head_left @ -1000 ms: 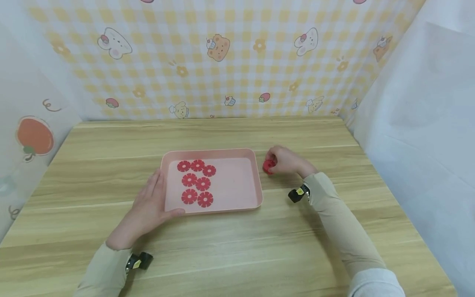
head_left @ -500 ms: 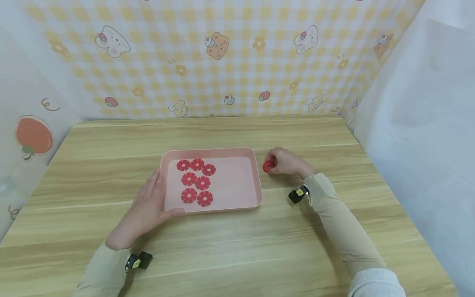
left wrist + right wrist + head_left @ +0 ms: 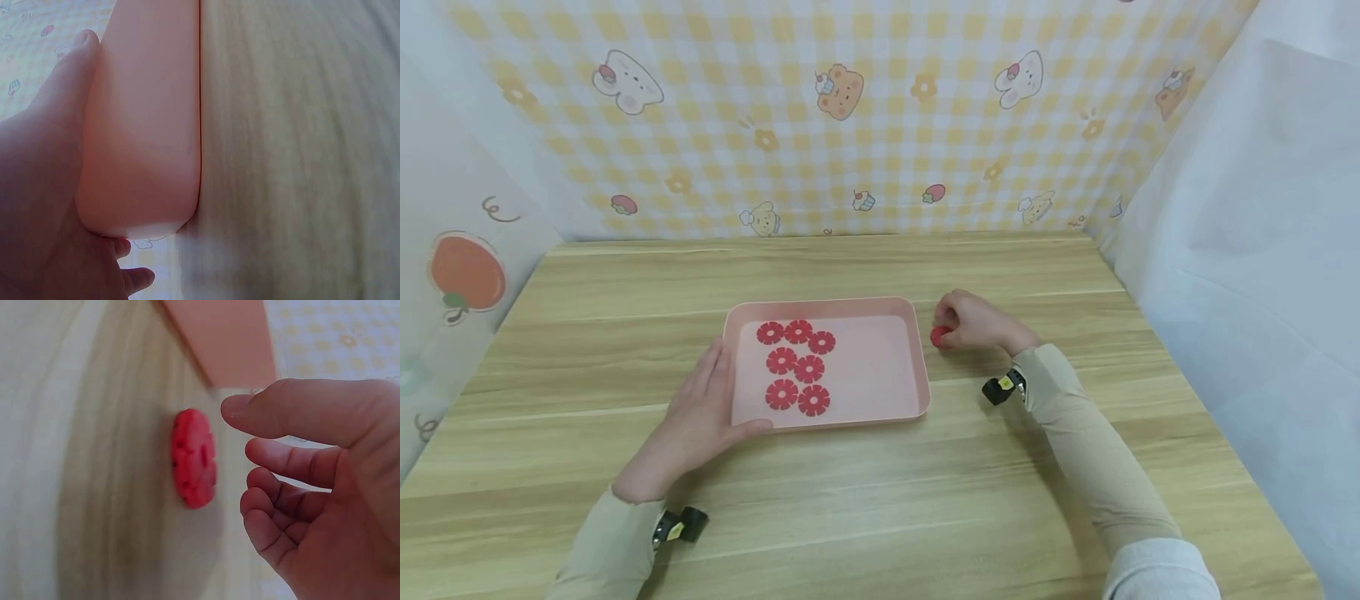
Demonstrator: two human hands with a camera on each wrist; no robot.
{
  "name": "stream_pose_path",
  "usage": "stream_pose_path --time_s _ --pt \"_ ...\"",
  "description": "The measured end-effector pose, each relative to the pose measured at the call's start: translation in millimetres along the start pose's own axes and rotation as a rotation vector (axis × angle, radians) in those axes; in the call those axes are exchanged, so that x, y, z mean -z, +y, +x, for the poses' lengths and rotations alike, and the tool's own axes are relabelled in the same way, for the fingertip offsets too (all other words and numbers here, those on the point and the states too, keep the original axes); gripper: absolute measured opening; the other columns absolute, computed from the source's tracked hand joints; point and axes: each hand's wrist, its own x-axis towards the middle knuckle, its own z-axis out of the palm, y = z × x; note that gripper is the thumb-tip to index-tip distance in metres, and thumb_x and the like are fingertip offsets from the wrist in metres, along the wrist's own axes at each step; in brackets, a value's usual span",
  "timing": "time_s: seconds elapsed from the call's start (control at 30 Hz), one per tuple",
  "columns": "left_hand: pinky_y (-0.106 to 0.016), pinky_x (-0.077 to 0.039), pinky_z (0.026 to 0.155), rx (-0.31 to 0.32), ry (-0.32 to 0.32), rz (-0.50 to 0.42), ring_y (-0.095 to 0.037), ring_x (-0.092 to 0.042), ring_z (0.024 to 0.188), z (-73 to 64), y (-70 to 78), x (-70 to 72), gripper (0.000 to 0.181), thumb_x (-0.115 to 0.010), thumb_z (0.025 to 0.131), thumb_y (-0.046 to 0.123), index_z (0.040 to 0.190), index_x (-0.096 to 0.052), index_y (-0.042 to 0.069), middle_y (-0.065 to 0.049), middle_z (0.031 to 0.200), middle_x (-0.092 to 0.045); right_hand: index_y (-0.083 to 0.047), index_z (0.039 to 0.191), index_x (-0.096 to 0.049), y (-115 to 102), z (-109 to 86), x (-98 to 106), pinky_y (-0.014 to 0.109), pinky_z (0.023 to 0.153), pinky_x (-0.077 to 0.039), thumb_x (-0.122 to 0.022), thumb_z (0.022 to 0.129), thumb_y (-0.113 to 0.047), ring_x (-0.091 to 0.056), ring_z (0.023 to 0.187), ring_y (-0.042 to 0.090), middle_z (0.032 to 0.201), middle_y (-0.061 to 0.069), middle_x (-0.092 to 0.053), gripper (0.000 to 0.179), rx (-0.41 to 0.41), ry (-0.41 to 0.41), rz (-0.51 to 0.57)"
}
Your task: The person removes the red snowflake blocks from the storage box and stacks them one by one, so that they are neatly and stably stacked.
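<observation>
A shallow pink tray (image 3: 880,367) stands on the table with several red notched plastic discs (image 3: 809,369) lying flat at its left side. At its front left corner, my left hand (image 3: 696,417) rests with straight fingers along the left wall and the thumb along the front wall. To the right of the tray, my right hand (image 3: 973,323) hovers over another red notched disc (image 3: 194,459). In the right wrist view, its thumb and loosely curled fingers stand apart from that disc, with nothing between them. Whether it is one disc or a small stack, I cannot tell.
Under everything is a wood-grain table (image 3: 850,517). A yellow checked cloth (image 3: 880,125) with cartoon prints rises behind it, and pale sheets (image 3: 1247,208) hang at both sides. Each wrist carries a small black camera (image 3: 1000,389).
My right hand's fingers have shifted slightly upward over the red disc, which stays beside the tray. My left hand and the discs in the tray have not moved.
</observation>
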Motion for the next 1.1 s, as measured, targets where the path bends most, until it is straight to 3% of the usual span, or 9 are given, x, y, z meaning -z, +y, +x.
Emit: stream_pose_path --time_s 0.3,0.5,0.67,1.1 --pt "-0.071 -0.017 0.107 0.003 0.004 -0.01 -0.048 -0.007 0.143 -0.5 -0.8 -0.3 0.125 -0.071 0.073 0.062 0.15 -0.001 -0.006 -0.028 0.157 0.0 0.005 0.11 -0.057 -24.2 10.2 11.5 0.038 0.082 -0.046 -0.069 0.077 -0.007 -0.051 0.09 0.026 0.1 0.016 -0.057 0.037 0.065 -0.01 0.002" --pt "-0.071 -0.016 0.107 0.009 0.001 -0.015 -0.047 -0.006 0.143 -1.0 -0.1 0.0 0.125 -0.072 0.073 0.061 0.15 -0.001 -0.005 -0.028 0.157 -0.001 0.004 0.113 -0.057 -44.4 22.0 15.9 0.037 0.084 -0.046 -0.068 0.083 -0.011 -0.051 0.091 0.024 0.102 0.014 -0.058 0.035 0.101 -0.04 -0.007" --pt "-0.071 -0.016 0.107 0.008 0.005 -0.02 -0.047 -0.007 0.143 -1.0 0.1 0.7 0.124 -0.072 0.073 0.06 0.151 -0.001 -0.005 -0.028 0.157 -0.001 0.002 0.109 -0.058 -64.6 30.8 17.1 0.032 0.077 -0.044 -0.064 0.084 -0.008 -0.049 0.084 0.021 0.092 0.01 -0.056 0.027 0.171 -0.057 -0.042" --pt "-0.071 -0.018 0.106 0.006 0.024 -0.019 -0.047 -0.009 0.143 -2.1 0.5 0.2 0.124 -0.073 0.072 0.06 0.15 -0.004 -0.005 -0.028 0.157 -0.004 -0.005 0.111 -0.06 -103.3 62.7 -10.7 0.029 0.079 -0.044 -0.069 0.085 -0.013 -0.05 0.088 0.019 0.099 0.008 -0.059 0.029 0.178 -0.15 -0.065"
